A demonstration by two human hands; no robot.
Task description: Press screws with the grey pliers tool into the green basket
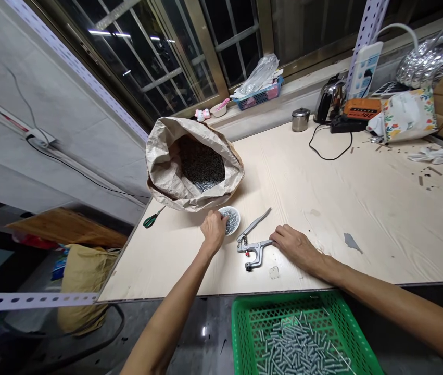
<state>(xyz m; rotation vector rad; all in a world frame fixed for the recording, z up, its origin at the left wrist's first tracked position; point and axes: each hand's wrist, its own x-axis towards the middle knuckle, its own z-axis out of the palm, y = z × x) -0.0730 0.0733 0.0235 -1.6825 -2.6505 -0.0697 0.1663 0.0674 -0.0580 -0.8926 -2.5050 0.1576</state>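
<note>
My left hand (pixel 214 230) is at the left side of a small white bowl (pixel 238 225) filled with tiny shiny metal pieces (pixel 230 217). Its fingers are curled at the pieces; what they pinch, if anything, is hidden. My right hand (pixel 293 244) is closed around the handle end of grey snap-fastener pliers (pixel 258 252). The pliers lie on the table with their handles spread, showing a spring, a red tip and a black die at the jaws. Behind the bowl stands a large open paper sack (pixel 159 156) with dark metal pieces inside.
Below the table's (pixel 323 198) front edge, a green basket (pixel 240 333) holds many metal screw-like parts. Green-handled scissors (pixel 150 221) lie at the left edge. A metal canister (pixel 300 120), a kettle (pixel 328 96) and an orange box (pixel 362 108) stand at the back right.
</note>
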